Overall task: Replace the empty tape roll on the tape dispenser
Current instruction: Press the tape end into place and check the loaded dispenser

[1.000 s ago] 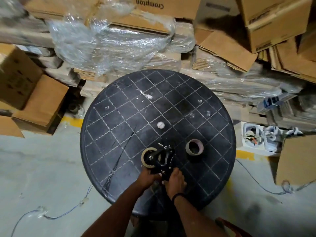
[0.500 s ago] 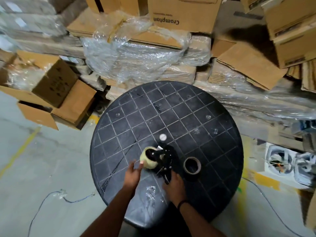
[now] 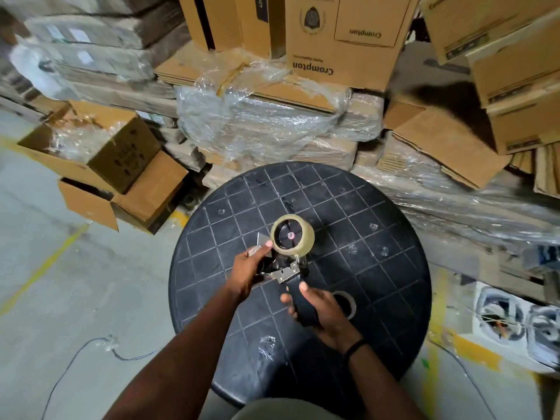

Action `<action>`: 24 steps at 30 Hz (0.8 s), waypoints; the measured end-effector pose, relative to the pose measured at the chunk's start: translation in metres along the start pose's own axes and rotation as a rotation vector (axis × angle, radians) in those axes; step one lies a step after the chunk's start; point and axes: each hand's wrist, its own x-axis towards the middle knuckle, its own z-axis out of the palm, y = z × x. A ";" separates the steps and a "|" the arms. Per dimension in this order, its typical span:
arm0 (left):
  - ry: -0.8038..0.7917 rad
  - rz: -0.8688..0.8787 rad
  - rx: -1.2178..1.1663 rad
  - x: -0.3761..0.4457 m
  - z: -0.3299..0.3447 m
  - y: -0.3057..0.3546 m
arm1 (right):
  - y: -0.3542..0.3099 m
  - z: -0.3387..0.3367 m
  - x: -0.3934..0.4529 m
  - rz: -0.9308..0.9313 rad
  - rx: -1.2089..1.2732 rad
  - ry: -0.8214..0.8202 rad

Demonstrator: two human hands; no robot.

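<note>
I hold a black tape dispenser [image 3: 291, 272] above the round black table [image 3: 378, 268]. A full roll of clear tape [image 3: 306, 242] sits on the dispenser's hub, facing me. My right hand [image 3: 324, 316] grips the black handle from below. My left hand [image 3: 248, 268] holds the dispenser's metal front end, thumb against the roll's edge. The empty cardboard tape core [image 3: 347, 303] lies flat on the table, partly hidden behind my right hand.
Stacked cardboard boxes [image 3: 342, 40] and plastic-wrapped flat cartons [image 3: 266, 122] crowd the far side of the table. An open box [image 3: 103, 165] stands on the concrete floor at left. A thin cable [image 3: 91, 344] trails over the floor. White fittings [image 3: 515, 322] lie at right.
The dispenser has been lifted off the table and turned, so the roll now faces me. My right hand has closed around the handle. The camera has come closer.
</note>
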 end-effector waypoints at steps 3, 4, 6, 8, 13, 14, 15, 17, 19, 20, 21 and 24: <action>0.080 0.055 0.052 0.001 0.009 0.005 | -0.012 0.000 -0.001 0.019 -0.001 -0.007; 0.096 0.078 0.065 0.002 0.012 0.007 | -0.013 0.000 -0.001 0.023 -0.029 0.007; 0.112 0.090 0.068 0.002 0.017 0.012 | -0.014 0.002 -0.001 0.028 -0.100 0.058; 0.169 0.065 0.085 0.007 0.019 0.014 | -0.016 0.004 0.002 -0.007 -0.294 0.123; 0.378 0.039 0.102 0.008 0.030 0.019 | -0.018 0.012 0.016 -0.174 -1.025 0.427; 0.356 0.033 0.053 0.009 0.031 0.019 | -0.018 0.014 0.018 -0.218 -1.072 0.493; 0.307 0.022 -0.008 0.007 0.031 0.019 | -0.019 0.016 0.019 -0.253 -1.117 0.553; 0.204 0.004 -0.105 0.005 0.025 0.019 | -0.021 0.015 0.023 -0.322 -1.197 0.650; 0.145 -0.013 -0.167 0.004 0.016 0.017 | -0.021 0.014 0.027 -0.388 -1.270 0.698; 0.123 -0.017 -0.199 0.004 0.011 0.016 | -0.021 0.013 0.029 -0.413 -1.307 0.707; 0.104 -0.023 -0.231 0.005 0.006 0.014 | -0.019 0.012 0.032 -0.427 -1.336 0.716; 0.045 -0.028 -0.307 0.006 -0.005 0.007 | -0.015 0.009 0.041 -0.369 -1.324 0.666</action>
